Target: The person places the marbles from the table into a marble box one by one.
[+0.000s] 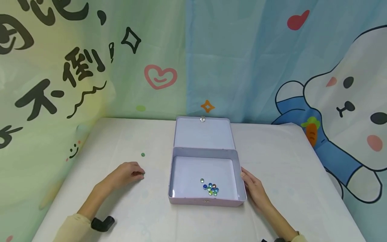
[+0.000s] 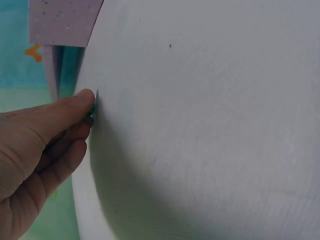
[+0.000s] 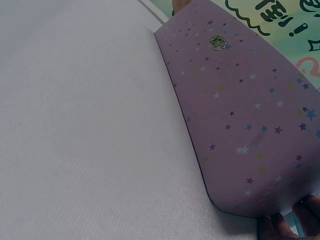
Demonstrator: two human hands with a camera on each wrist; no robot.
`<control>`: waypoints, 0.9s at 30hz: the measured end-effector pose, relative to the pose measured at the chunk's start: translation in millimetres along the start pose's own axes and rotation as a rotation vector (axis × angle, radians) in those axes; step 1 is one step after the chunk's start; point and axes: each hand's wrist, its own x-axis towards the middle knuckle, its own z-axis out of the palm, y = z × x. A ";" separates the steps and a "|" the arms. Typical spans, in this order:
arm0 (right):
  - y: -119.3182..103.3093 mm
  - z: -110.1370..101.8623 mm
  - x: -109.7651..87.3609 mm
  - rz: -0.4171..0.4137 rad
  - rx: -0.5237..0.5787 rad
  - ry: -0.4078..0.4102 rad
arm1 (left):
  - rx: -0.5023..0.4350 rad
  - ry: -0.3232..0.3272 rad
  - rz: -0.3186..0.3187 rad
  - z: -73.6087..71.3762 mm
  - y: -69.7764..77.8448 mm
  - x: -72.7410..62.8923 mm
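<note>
My left hand is left of the box, low over the white table. Its thumb and fingers pinch a small greenish glass marble, mostly hidden by the fingertips. A loose green marble lies on the table just beyond that hand. The lilac box, printed with stars, stands with its lid open to the back. Several blue, green and amber marbles sit inside near its front. My right hand rests against the outside of the box's right wall, its fingers partly hidden in the right wrist view.
A white cloth covers the table. Behind it and along the left hangs a printed curtain with a cartoon rabbit and black characters. A black strap piece sits at the left wrist.
</note>
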 end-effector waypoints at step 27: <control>-2.5 0.2 -1.7 -0.008 0.027 -0.013 | -0.600 -0.071 0.163 -31.5 85.4 66.4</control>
